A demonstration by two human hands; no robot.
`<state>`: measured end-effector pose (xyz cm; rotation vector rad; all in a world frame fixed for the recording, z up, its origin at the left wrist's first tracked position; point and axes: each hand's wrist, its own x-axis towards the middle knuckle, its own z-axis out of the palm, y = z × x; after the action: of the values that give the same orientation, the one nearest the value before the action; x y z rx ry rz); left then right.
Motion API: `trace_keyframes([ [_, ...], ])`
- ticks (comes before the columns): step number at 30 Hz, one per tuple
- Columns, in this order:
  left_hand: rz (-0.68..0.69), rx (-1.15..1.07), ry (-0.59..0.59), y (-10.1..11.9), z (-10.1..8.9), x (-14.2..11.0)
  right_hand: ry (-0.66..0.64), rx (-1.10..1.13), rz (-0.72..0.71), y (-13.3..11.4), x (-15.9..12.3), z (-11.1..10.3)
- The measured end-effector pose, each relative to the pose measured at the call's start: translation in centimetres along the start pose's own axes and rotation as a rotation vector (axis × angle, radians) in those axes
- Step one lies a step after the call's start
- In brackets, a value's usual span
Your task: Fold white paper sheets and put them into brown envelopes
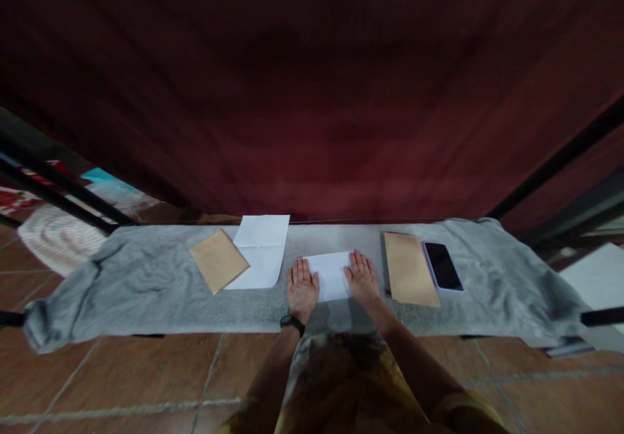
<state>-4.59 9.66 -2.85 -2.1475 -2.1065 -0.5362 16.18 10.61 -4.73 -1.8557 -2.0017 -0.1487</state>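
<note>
Yellowish clothing [351, 392]; hands [303, 289] [363, 281] on paper [333, 279], grey cloth [151, 291] beneath; tiled floor [146, 375], red drape [312, 141].

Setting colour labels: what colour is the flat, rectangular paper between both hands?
The paper is white; head view shows it best.

We saw a dim scene, the red fabric [322, 154] nearly black along the top, the folded white paper [331, 278] pale. Soft shadows lay on the gray cloth [214, 314], and we noticed slight blur and wide-angle stretching toward the edges.
</note>
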Motion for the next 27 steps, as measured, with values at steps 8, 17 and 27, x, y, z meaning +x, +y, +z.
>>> trace_keyframes([
  [8, 0.076, -0.064, 0.076, 3.2, -0.3, -0.8, 0.049, -0.015, 0.020, 0.8, -1.1, 0.3],
  [17, 0.253, -0.062, -0.102, 5.2, -0.2, -2.2, 0.032, -0.021, 0.012, 0.9, -1.0, -0.1],
  [27, 0.214, -0.042, -0.139, 4.5, -0.1, -1.1, -0.093, 0.066, -0.149, -2.7, -1.2, -0.6],
])
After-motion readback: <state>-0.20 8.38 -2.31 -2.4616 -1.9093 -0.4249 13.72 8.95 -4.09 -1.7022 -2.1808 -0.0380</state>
